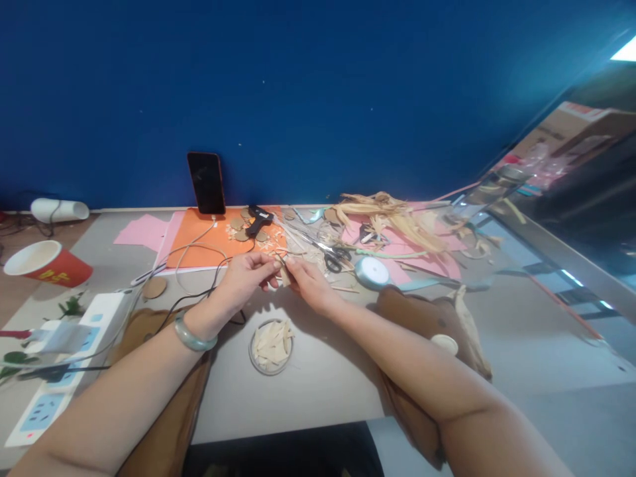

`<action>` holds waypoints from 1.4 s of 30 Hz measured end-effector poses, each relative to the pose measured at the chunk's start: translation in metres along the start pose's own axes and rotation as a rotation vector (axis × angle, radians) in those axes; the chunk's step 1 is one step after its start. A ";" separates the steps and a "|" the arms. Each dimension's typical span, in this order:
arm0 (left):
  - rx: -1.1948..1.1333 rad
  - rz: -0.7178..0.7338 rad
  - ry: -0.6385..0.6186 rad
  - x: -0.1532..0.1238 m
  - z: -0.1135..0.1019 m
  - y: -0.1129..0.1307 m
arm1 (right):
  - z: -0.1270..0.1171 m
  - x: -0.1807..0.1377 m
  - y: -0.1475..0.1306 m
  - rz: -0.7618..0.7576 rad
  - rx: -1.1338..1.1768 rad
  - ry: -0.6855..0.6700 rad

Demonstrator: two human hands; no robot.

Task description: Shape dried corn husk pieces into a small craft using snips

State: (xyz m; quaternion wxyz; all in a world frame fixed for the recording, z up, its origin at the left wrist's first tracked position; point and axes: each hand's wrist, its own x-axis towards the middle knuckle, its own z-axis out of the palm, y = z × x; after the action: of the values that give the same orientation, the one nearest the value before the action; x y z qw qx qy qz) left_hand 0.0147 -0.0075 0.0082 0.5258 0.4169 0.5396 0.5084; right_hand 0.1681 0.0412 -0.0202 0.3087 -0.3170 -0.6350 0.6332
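Observation:
My left hand (248, 275), with a green bangle (195, 333) on its wrist, meets my right hand (311, 283) above the middle of the table. Fingertips of both are pinched together on a small pale strip (285, 273), which looks like dried husk; much of it is hidden by the fingers. Just below the hands stands a round dish (271, 348) with many cut pale pieces in it. Beyond them a black glue gun (259, 220) lies on orange paper (191, 240) among small round discs. Black-handled scissors (336, 257) lie to the right of the hands.
A phone (207, 183) leans against the blue wall. Dried husks (392, 215) and a ribbon roll (371, 272) lie at right. Brown cloth (415, 318) is under my right forearm. A power strip (74, 364), cables and a red paper cup (54, 264) are at left.

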 end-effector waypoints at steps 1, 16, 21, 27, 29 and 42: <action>0.001 -0.001 -0.001 0.000 0.000 -0.001 | 0.000 0.000 0.001 0.003 -0.008 -0.010; -0.030 -0.014 0.007 -0.001 0.004 -0.001 | 0.005 -0.005 -0.002 0.018 -0.055 0.031; -0.027 -0.019 0.012 -0.002 0.004 0.000 | 0.004 -0.005 -0.001 0.018 -0.070 0.021; -0.020 -0.007 -0.005 -0.002 0.003 -0.001 | 0.002 -0.003 0.001 0.016 -0.064 0.014; -0.024 -0.007 -0.006 -0.002 0.003 -0.002 | 0.003 -0.003 0.001 0.031 -0.018 0.022; -0.211 0.078 0.210 0.002 -0.002 0.005 | 0.008 -0.004 0.000 0.085 0.179 0.106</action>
State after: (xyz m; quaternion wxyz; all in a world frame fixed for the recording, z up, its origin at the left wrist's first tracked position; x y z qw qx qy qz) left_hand 0.0120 -0.0051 0.0125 0.4871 0.3244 0.5186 0.6233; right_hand 0.1647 0.0329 -0.0202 0.3417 -0.3479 -0.5445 0.6824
